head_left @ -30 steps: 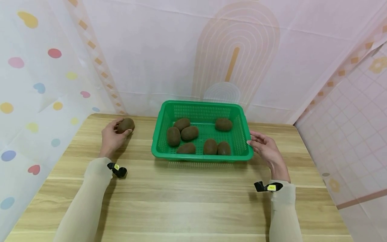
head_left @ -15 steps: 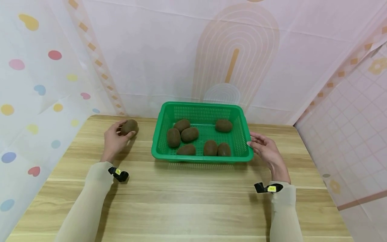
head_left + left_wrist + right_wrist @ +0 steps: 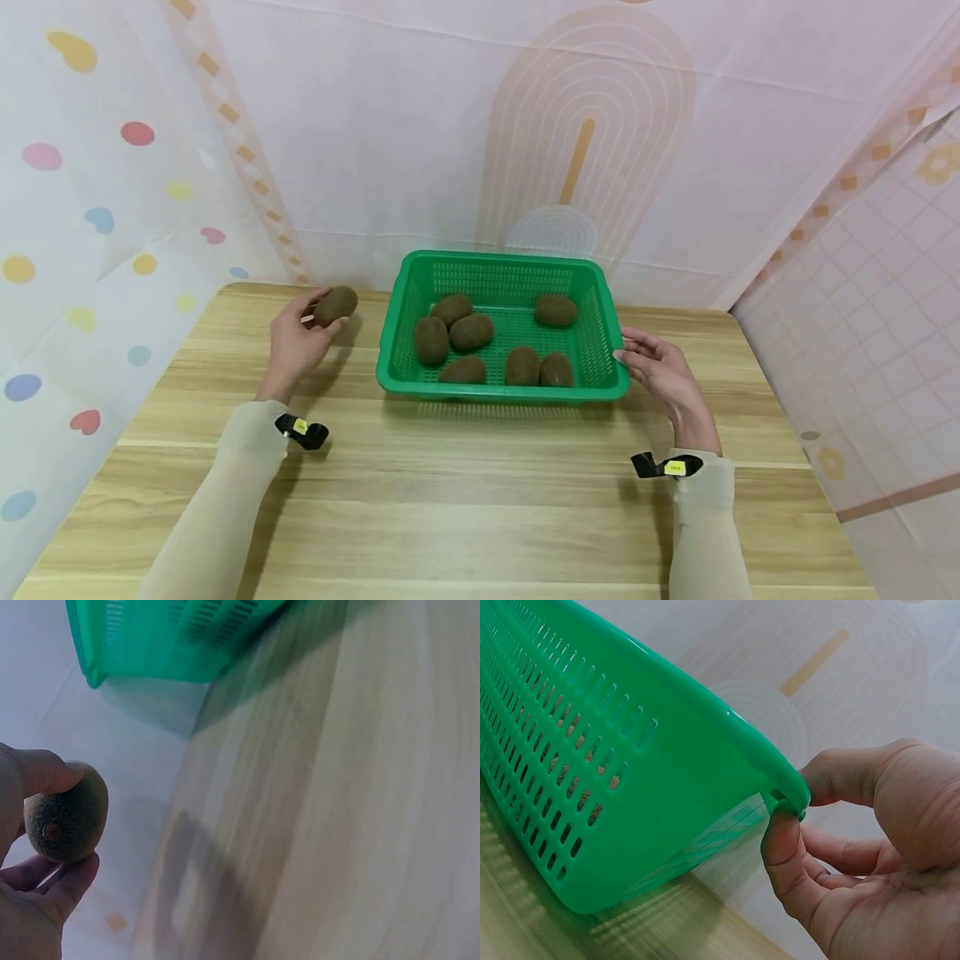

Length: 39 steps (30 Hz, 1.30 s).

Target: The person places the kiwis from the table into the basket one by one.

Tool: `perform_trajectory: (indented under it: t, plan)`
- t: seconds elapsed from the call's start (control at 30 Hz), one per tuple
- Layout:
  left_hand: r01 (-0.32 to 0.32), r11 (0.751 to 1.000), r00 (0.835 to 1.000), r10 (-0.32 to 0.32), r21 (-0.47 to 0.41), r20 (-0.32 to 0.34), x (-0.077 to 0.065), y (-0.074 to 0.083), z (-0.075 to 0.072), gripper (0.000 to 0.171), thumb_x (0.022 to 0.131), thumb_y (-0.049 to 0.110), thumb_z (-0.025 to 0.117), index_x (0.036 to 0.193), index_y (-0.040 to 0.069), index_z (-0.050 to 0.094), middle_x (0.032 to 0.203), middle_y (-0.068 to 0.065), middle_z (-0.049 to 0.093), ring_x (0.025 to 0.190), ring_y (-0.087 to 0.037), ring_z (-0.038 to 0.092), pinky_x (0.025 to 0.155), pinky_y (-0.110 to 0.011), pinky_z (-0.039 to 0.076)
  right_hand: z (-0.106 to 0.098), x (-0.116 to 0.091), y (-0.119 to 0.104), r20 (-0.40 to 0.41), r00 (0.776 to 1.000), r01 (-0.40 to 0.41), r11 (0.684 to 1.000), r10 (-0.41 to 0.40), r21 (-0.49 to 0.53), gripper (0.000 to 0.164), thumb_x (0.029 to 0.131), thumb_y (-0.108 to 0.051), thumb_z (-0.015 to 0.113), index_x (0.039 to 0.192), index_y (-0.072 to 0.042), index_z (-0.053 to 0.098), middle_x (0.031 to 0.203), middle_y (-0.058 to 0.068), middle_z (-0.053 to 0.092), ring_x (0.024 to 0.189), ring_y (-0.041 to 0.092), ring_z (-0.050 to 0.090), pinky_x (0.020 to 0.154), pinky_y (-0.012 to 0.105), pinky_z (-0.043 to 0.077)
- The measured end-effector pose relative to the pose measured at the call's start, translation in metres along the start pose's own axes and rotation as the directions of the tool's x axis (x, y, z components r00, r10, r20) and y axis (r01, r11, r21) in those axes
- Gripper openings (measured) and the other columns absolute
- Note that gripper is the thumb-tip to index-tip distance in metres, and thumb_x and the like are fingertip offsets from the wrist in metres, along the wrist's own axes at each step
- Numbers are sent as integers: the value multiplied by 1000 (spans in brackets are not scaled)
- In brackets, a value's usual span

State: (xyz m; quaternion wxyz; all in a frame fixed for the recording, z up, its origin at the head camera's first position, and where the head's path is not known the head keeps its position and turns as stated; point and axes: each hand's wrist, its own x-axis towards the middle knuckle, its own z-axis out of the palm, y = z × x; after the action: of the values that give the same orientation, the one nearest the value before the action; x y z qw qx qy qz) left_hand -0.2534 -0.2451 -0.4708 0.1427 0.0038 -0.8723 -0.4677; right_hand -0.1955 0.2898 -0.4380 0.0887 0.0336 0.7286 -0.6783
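Observation:
Between thumb and fingers, my left hand (image 3: 296,340) holds a brown kiwi (image 3: 336,306) above the table, left of the basket. In the left wrist view the kiwi (image 3: 69,817) shows its fuzzy skin and one end, pinched from both sides. My right hand (image 3: 663,375) grips the right rim of a green plastic basket (image 3: 502,392). In the right wrist view, thumb and fingers pinch the rim of the basket (image 3: 682,750). Several kiwis lie inside the basket, among them a kiwi (image 3: 556,311) at the back right and a kiwi (image 3: 431,340) at the left.
The basket stands on a wooden table (image 3: 450,500) near its back edge. Behind the table hangs a printed cloth backdrop (image 3: 375,125). A dotted cloth (image 3: 97,275) borders the left side and a checked cloth (image 3: 870,333) the right.
My left hand has moved right, toward the basket, and lifted the kiwi slightly. The right hand, the basket and the kiwis in it have stayed in place.

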Motion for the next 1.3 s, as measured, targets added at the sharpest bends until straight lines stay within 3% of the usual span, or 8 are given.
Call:
perform_trajectory:
  t: [0.07, 0.47, 0.57, 0.77, 1.3]
  plan:
    - [-7, 1000, 1000, 7, -9, 0, 0, 5, 1, 56, 93, 10, 74, 147, 7, 56, 147, -21, 54, 131, -39, 56, 106, -56, 53, 0, 0, 0, 2, 1000, 0, 1000, 0, 1, 57, 102, -4, 60, 154, 4, 38, 110, -7, 63, 99, 1, 65, 85, 15, 57]
    - [-64, 996, 998, 64, -66, 1, -1, 27, 2, 56, 94, 13, 75, 146, 10, 57, 148, -16, 54, 131, -35, 56, 107, -54, 52, 0, 0, -1, 6, 1000, -3, 1000, 3, 4, 57, 102, -5, 60, 155, 3, 38, 112, -5, 62, 99, 1, 64, 85, 15, 57]
    - [-85, 994, 996, 85, -65, 2, -1, 33, 2, 56, 93, 12, 76, 146, 11, 57, 146, -17, 56, 130, -34, 57, 105, -47, 55, 0, 0, -1, 8, 1000, -1, 1000, 1, 8, 58, 102, -4, 60, 155, 3, 38, 112, -5, 62, 99, 1, 64, 85, 15, 57]
    - [-119, 989, 993, 119, -89, 5, -2, 45, 3, 56, 92, 10, 77, 145, 11, 59, 145, -16, 58, 129, -32, 58, 93, -11, 52, 0, 0, -1, 11, 1000, 0, 1000, 0, 29, 58, 102, -3, 60, 155, 4, 37, 111, -6, 63, 99, 1, 65, 84, 15, 58]
    - [-220, 965, 974, 225, -140, 25, -9, 86, 7, 55, 89, 6, 79, 141, 9, 62, 142, -15, 60, 124, -30, 59, 93, -10, 52, 0, 0, -2, 12, 1000, -3, 1000, 3, 14, 58, 102, -4, 60, 155, 4, 38, 111, -5, 63, 100, 2, 65, 85, 15, 58]
